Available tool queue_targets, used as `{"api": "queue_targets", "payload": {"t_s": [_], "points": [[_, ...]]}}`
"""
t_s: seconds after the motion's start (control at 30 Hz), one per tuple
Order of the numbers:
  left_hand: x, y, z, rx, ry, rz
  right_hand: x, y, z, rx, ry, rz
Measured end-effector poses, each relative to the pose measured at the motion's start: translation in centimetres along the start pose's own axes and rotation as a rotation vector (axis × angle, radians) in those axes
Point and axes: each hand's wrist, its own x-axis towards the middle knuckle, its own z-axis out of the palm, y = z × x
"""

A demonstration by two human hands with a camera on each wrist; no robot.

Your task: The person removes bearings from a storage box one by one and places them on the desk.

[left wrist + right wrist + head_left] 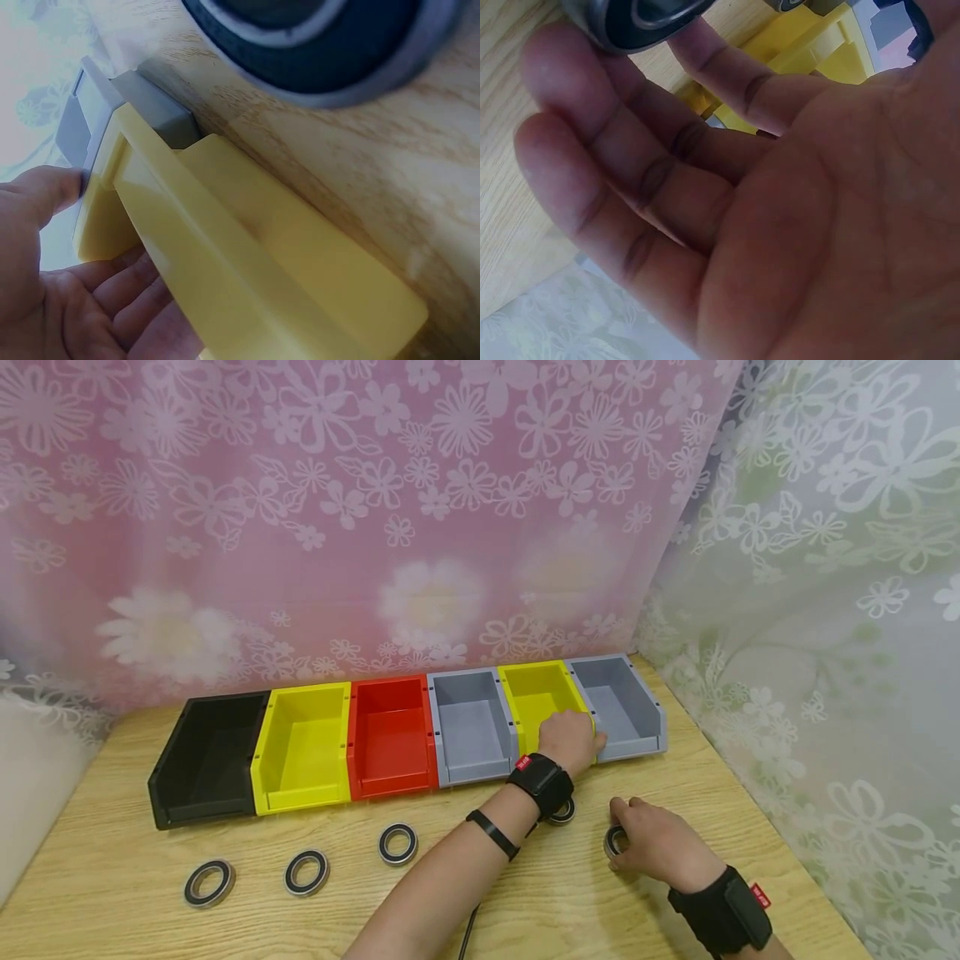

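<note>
My left hand (567,743) is at the right-hand yellow bin (542,693), holding its right wall beside the end grey bin (615,702). In the left wrist view, the thumb lies on one side of the yellow wall (202,240) and the fingers curl behind it. On the table at the right, my right hand (663,843) pinches a ball bearing (609,842) by its edge, thumb and fingers on opposite sides. The right wrist view shows only part of this bearing (619,30). Another bearing (570,814), partly hidden, lies below my left wrist.
Further left in the joined row stand a grey bin (472,727), a red bin (392,731), a yellow bin (303,747) and a black bin (206,760). Bearings (397,860), (322,877) lie before them, with another bearing (191,897) at left. A flowered curtain (375,527) hangs behind.
</note>
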Motion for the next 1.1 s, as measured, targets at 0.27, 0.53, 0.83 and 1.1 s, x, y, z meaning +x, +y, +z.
{"api": "queue_targets", "payload": {"t_s": [0.27, 0.53, 0.83, 1.1], "points": [[-0.03, -0.01, -0.09, -0.015, -0.006, 0.003, 0.01, 0.13, 0.1, 0.001, 0.01, -0.007], [0.02, -0.01, -0.06, -0.017, 0.0, 0.008, -0.03, 0.16, 0.12, 0.01, 0.008, -0.003], [0.3, -0.1, 0.46, -0.034, -0.009, 0.007, -0.21, 0.08, -0.15, 0.015, 0.029, 0.04], [0.29, -0.31, 0.66, -0.034, -0.01, 0.022, -0.17, -0.16, -0.69, 0.017, 0.067, -0.011]]}}
